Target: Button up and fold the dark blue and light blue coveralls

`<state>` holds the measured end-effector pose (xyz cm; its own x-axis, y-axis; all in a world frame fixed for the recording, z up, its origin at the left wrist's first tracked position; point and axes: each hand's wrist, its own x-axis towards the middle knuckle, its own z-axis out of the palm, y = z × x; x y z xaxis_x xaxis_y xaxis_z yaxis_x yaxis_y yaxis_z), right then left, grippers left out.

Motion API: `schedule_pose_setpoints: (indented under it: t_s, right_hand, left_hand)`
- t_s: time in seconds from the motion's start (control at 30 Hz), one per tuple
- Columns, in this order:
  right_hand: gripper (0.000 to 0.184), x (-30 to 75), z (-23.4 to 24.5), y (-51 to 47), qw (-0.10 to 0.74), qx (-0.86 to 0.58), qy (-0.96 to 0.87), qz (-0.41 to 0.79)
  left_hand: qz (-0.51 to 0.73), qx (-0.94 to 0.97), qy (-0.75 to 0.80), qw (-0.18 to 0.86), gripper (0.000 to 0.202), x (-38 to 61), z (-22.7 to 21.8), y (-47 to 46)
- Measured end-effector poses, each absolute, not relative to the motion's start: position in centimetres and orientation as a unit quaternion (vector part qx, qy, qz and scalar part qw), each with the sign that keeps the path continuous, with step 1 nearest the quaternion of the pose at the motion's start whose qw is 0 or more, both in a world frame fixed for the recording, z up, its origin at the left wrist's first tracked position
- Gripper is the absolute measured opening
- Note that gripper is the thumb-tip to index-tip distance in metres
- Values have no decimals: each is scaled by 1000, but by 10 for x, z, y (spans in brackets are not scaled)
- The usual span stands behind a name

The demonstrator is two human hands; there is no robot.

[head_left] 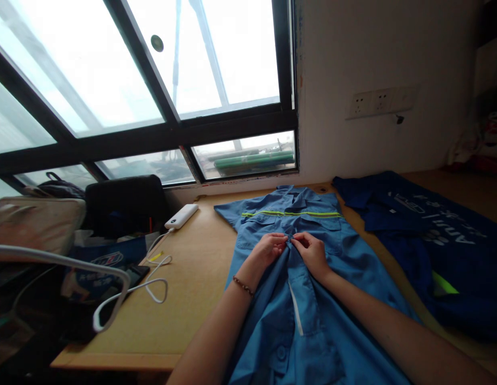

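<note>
A blue work shirt (272, 315) with a yellow-green stripe across the chest lies front up on the wooden table, its collar toward the window. My left hand (269, 249) pinches one front edge of the shirt at the middle, below the chest pockets. Right beside it, my right hand (311, 252) pinches the other edge, the fingertips of both hands nearly touching. Whatever small part sits between the fingertips is hidden. Nearer to me the front placket hangs apart, with a button showing low on the left side.
On the right lies a dark blue garment (425, 214) with white print. A white power bank (182, 216) with a cable rests on the wooden table (196, 289) at left. Bags and a black case (125, 200) stand beyond the left edge. A window (232, 59) rises behind.
</note>
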<state>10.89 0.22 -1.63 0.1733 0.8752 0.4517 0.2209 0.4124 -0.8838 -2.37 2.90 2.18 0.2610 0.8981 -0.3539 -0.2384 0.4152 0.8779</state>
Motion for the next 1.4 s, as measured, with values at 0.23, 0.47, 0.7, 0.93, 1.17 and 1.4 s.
schedule_pose_setpoints:
  t_s: [0.23, 0.47, 0.7, 0.93, 1.17, 1.4]
  right_hand:
    - [20, 110, -17, 1, 586, -481, -596, 263]
    - [18, 111, -28, 9, 558, -500, -620, 235]
    - [20, 114, -30, 12, 508, -524, -646, 223]
    - [20, 115, -26, 8, 502, -525, -657, 200]
    - [17, 113, -22, 4, 486, -532, -667, 191]
    - [16, 112, -27, 7, 493, -527, -666, 190]
  left_hand:
    - [398, 396, 442, 700, 15, -27, 16, 32]
    - [414, 525, 474, 573, 18, -25, 6, 36]
    - [404, 710, 455, 353, 27, -23, 5, 33]
    - [329, 799, 458, 209, 20, -20, 0, 28]
    - [264, 830, 474, 130, 23, -20, -5, 29]
    - [278, 809, 481, 191, 16, -24, -10, 38]
